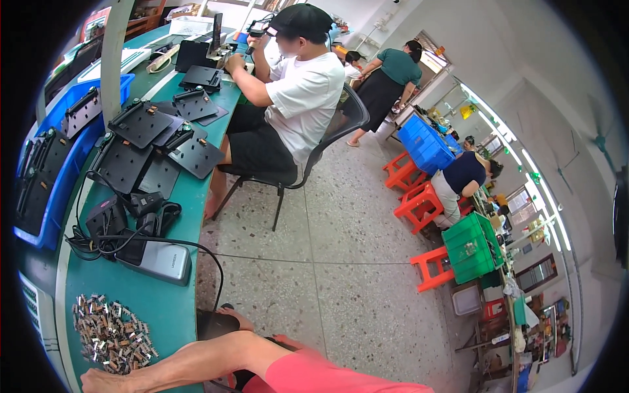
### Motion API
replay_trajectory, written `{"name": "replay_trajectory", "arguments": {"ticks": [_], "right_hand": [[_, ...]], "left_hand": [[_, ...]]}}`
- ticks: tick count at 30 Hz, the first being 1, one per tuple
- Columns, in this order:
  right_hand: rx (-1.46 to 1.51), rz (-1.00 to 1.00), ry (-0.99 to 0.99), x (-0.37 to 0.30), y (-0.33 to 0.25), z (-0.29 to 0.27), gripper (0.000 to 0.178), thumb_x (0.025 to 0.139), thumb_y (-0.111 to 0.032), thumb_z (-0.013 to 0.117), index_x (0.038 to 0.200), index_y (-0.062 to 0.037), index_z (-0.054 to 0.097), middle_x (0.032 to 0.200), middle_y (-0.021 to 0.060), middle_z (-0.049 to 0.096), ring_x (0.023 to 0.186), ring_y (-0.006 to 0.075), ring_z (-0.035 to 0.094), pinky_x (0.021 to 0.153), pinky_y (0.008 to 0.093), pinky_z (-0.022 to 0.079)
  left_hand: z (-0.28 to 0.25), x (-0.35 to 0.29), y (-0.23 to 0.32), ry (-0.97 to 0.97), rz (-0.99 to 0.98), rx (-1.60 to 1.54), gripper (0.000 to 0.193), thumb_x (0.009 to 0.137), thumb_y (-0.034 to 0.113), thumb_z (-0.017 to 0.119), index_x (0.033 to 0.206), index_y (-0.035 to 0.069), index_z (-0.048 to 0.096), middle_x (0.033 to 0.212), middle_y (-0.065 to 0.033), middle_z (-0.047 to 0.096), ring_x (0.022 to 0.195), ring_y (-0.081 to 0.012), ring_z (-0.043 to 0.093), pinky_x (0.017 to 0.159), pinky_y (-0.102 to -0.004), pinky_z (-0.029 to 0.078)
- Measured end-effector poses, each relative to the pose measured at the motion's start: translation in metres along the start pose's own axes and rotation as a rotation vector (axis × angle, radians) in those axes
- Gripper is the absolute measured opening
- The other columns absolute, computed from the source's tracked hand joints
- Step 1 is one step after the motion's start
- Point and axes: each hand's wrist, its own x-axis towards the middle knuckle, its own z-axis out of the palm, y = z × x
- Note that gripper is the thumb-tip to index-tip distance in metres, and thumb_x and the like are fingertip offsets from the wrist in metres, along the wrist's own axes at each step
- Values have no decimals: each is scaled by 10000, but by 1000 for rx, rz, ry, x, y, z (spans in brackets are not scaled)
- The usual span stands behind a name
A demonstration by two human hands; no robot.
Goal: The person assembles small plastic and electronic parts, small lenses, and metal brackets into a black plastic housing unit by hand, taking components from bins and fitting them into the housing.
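I have small metal parts (114, 334) heaped on my green bench (164, 301). Farther along lie a grey box (160, 261) (a black cable (196, 245) runs over it) and black plates (196, 154).

Right forearm (203, 358): crossing over the tabletop's (167, 298) right edge, elbow bent.
Right hand (106, 381): knuckles bent, fingertips hidden.
Right wrist (134, 380): roughly straight.

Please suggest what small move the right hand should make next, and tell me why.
Perhaps the right hand should take one piece from the pile of small parts: they lie loose on the green table, right beside the hand. The picture's lower edge cuts the hand off, so I cannot tell whether it holds one.
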Motion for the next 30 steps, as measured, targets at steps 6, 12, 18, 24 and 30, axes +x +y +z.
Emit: {"name": "replay_trajectory", "arguments": {"ticks": [6, 12, 18, 24, 30], "right_hand": [[28, 28, -68, -4, -11, 3, 182, 547, -64, 702, 691, -45, 592, 776, 115, 518, 749, 266, 534, 640, 381, 423], [36, 56, 17, -9, -18, 2, 198, 527, -74, 714, 684, -33, 601, 748, 122, 534, 716, 271, 549, 644, 387, 435], [-70, 54, -13, -4, -50, 0, 183, 500, -113, 683, 667, -39, 692, 698, 141, 654, 750, 338, 631, 674, 421, 519], [-224, 75, -224, 7, -112, -60, 219, 686, -81, 694, 901, -40, 714, 904, 155, 668, 914, 336, 632, 847, 425, 502], [-140, 357, -390, 4, -119, -60, 261, 807, -61, 727, 1067, -43, 709, 963, 82, 661, 867, 176, 633, 787, 293, 519]], "left_hand": [[0, -4, -9, -54, 56, 75, 729, 943, 536, 536, 1351, -65, 473, 1375, -328, 452, 1200, -490, 469, 1007, -573, 413], [-5, 26, 21, 296, 215, 372, 251, 954, 166, 563, 993, -53, 679, 968, -215, 665, 826, -323, 664, 737, -403, 578], [-12, 22, 25, 60, 3, 238, 389, 968, 297, 566, 1194, -14, 625, 1225, -206, 586, 1088, -398, 574, 937, -457, 497], [-13, 15, 17, -192, -161, -20, 731, 858, 421, 631, 1366, -74, 454, 1473, -280, 367, 1318, -465, 370, 1100, -531, 290], [-10, -4, 14, -180, -206, 64, 730, 853, 467, 634, 1373, -23, 484, 1472, -253, 381, 1310, -429, 393, 1071, -555, 319]]}}
